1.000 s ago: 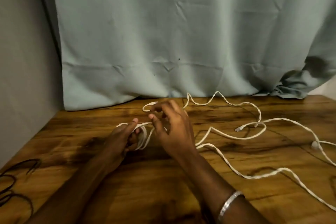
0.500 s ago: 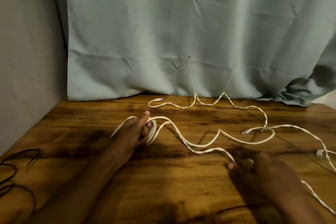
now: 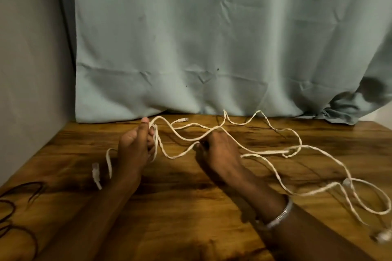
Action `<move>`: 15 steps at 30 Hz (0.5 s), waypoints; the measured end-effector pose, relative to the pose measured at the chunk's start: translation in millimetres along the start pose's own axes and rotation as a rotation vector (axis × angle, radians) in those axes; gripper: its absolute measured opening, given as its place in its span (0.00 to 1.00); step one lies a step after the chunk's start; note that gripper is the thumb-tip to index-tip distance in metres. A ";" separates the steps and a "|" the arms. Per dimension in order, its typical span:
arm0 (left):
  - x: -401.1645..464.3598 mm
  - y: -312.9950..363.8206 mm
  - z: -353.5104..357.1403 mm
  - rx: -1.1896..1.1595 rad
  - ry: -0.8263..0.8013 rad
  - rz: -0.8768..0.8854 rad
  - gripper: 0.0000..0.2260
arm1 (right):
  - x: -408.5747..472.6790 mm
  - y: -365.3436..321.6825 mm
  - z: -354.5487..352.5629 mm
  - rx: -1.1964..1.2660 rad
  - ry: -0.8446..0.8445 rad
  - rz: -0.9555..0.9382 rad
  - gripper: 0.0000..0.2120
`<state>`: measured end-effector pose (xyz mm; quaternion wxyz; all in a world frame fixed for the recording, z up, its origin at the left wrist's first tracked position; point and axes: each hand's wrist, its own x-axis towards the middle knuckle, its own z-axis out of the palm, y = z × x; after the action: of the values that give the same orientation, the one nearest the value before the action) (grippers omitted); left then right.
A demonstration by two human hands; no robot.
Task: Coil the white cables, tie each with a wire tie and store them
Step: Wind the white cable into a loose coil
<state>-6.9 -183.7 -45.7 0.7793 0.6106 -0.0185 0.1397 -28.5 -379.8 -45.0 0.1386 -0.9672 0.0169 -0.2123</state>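
Both hands mid-table: left hand (image 3: 135, 146) clenched round white cable (image 3: 265, 151) loops, right hand (image 3: 216, 150) seemingly pinching it.

My wooden table (image 3: 180, 207) carried loose white cables (image 3: 331, 188) sprawled on my right and dark wire ties (image 3: 12, 207) at its left edge.

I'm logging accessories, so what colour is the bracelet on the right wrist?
Silver: the bracelet is a shiny metallic band, seen in the head view.

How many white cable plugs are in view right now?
4, maybe more hidden: one plug hanging left of the left hand, one near the curtain, one at right, one blurred at the lower-right edge.
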 end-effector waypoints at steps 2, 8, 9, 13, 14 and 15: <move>1.7 0.3 -4.3 0.022 0.040 0.029 0.19 | 15.3 -13.3 11.1 0.061 0.030 -0.016 0.10; 0.9 -0.6 -5.1 0.115 0.042 0.124 0.21 | 36.4 -29.1 37.3 0.327 -0.324 -0.068 0.18; 1.3 -0.9 -5.7 0.123 0.042 0.134 0.21 | 33.2 -28.3 33.3 0.346 -0.355 -0.071 0.18; -0.9 -3.1 -5.6 0.176 0.018 0.191 0.22 | 21.0 -19.8 0.5 0.212 -0.407 -0.100 0.09; -1.8 -4.1 -4.8 0.191 0.004 0.208 0.22 | 19.5 -17.9 -11.0 0.136 -0.409 -0.110 0.07; -3.0 -4.9 -3.6 0.210 -0.012 0.226 0.22 | 17.3 -16.1 -23.8 0.066 -0.411 -0.115 0.06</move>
<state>-9.1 -181.9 -51.9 0.6903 0.6837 -0.0771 0.2239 -23.1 -372.1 -12.7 0.1585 -0.9844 -0.0739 -0.0185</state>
